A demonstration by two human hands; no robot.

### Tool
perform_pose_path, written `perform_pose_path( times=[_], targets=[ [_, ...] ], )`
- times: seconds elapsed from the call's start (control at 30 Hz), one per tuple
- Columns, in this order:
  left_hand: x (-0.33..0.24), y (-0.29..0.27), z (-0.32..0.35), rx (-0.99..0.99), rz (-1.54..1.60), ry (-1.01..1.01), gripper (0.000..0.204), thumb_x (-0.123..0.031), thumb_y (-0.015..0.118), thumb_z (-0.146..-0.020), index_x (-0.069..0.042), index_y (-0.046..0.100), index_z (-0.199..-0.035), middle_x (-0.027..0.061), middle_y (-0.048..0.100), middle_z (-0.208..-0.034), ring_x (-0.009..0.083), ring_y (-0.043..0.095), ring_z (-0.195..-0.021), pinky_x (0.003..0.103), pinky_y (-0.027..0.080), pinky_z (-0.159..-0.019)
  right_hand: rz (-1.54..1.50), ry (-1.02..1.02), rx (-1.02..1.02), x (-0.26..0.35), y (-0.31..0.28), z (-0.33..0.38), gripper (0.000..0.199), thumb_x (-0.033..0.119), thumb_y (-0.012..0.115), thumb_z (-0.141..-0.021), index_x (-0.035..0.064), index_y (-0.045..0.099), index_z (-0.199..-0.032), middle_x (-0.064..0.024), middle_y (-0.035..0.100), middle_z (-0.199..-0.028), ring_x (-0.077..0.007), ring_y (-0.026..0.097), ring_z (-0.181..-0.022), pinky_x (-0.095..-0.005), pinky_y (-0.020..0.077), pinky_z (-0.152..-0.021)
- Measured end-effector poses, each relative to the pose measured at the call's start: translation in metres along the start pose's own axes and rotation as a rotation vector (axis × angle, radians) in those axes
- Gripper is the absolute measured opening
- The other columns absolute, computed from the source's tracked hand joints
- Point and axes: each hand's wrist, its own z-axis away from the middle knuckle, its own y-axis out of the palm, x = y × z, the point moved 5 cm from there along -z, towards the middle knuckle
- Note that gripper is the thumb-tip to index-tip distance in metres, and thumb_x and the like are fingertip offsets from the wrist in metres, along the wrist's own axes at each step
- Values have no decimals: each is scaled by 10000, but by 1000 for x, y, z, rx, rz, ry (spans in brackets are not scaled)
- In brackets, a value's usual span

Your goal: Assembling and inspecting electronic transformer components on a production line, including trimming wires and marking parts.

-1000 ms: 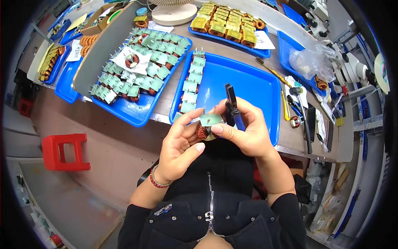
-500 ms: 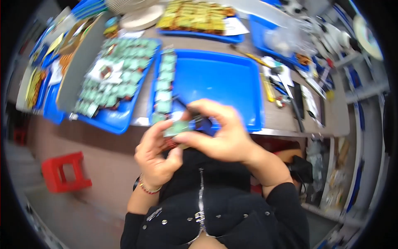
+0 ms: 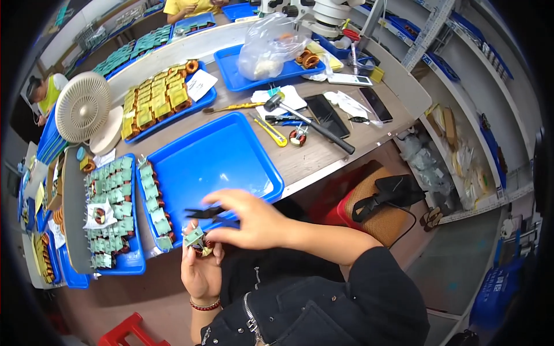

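Note:
My left hand (image 3: pixel 201 278) pinches a small wound copper coil on a green base (image 3: pixel 195 237), held up just off the near edge of the big blue tray (image 3: pixel 216 155). My right hand (image 3: pixel 248 219) is closed round black-handled pliers (image 3: pixel 203 213) with dark jaws pointing left, above the coil. Its thumb lies close to the coil; whether it touches is hard to tell. Along the tray's left side stands a row of similar green-based coils (image 3: pixel 151 190). Another blue tray (image 3: pixel 138 254) further left is packed with more of them, with one coil (image 3: pixel 99 215) on white paper.
Behind is a tray of yellow-wrapped coils (image 3: pixel 156 98) beside a white fan (image 3: pixel 83 106). To the right lie a hammer (image 3: pixel 311 124), a yellow cutter knife (image 3: pixel 270 130), a loose coil (image 3: pixel 298 137) and a phone (image 3: pixel 375 104). A red stool (image 3: pixel 130 331) stands below left. Two people are beyond.
The view has swung to the right and up, so the bench appears further left and tilted. Both hands still hold the coil and pliers; the pliers' jaws now show clearly above the coil.

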Motion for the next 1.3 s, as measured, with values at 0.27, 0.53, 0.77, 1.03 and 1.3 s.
perform_pose_path(
  times=[0.27, 0.53, 0.77, 1.03, 1.3],
  targets=[
    [6, -5, -7, -13, 6, -12, 517, -281, 332, -944, -37, 235, -1389, 148, 497, -1116, 149, 461, -711, 241, 372, -616, 762, 273, -286, -96, -119, 66, 365, 263, 700, -704, 38, 530, -935, -132, 565, -915, -330, 535, -893, -403, 409, -794],
    [12, 0, -6, 27, -71, 22, 585, -246, 448, -931, -100, 157, -1417, 178, 472, -1119, 190, 502, -710, 256, 417, -567, 734, 12, -363, -114, -103, 58, 287, 193, 709, -690, 53, 581, -905, -113, 559, -970, -307, 508, -935, -398, 401, -833],
    [14, -16, 3, 44, -169, 14, 557, -242, 452, -935, -109, 187, -1406, 166, 465, -1132, 211, 510, -745, 273, 451, -618, 589, 38, -532, -95, -147, 77, 151, 170, 698, -715, 46, 616, -746, -75, 606, -881, -266, 541, -851, -354, 416, -775],
    [23, -16, -4, 12, -245, -15, 573, -255, 485, -922, -95, 201, -1393, 176, 472, -1135, 225, 524, -766, 297, 450, -661, 705, 202, -716, -103, -221, 112, 200, 120, 640, -750, 23, 618, -924, -104, 608, -894, -268, 568, -807, -349, 447, -746],
    [34, 4, -13, -17, -225, 8, 624, -249, 529, -898, -50, 190, -1382, 202, 497, -1120, 273, 555, -892, 337, 479, -780, 1034, 611, -452, -226, -377, 63, 279, 17, 531, -749, 44, 584, -1022, -171, 621, -977, -338, 594, -913, -412, 477, -766]
  ],
)
